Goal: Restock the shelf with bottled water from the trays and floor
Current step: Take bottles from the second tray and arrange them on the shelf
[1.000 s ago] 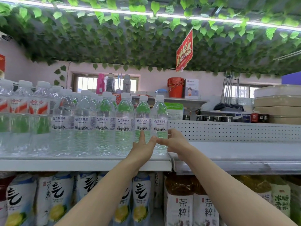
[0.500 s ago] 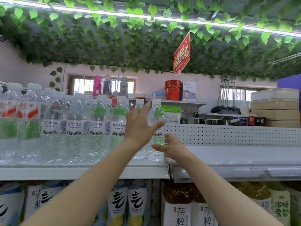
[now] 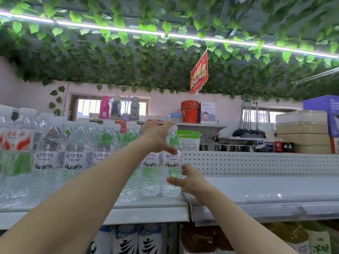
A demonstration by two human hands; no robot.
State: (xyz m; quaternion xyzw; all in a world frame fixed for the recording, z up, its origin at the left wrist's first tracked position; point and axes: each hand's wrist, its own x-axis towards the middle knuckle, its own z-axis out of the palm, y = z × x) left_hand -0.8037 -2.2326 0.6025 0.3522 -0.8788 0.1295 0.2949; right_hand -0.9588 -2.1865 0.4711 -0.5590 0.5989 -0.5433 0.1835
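While both arms reach toward the right end of the water row, the head view shows the end bottle (image 3: pixel 172 160) standing upright on the upper shelf (image 3: pixel 146 210). It is the last in the line of bottled water (image 3: pixel 77 158) and sits close against its left neighbour.

The left hand (image 3: pixel 156 138) is spread wide at the bottle's cap and shoulder. The right hand (image 3: pixel 189 178) is loosely cupped low against its right side, thumb across the front. Neither hand closes round the bottle, and I cannot tell how firmly either presses.

The bottle's long axis is vertical and it lies between the 2 hands, the left up high, the right nearer its body. A steadying nudge leftward looks likely.

1 second ago both hands were low by the base. Half a second ago the left had climbed to label height, and now it is at the cap. The right has barely moved, and the bottle stays put.
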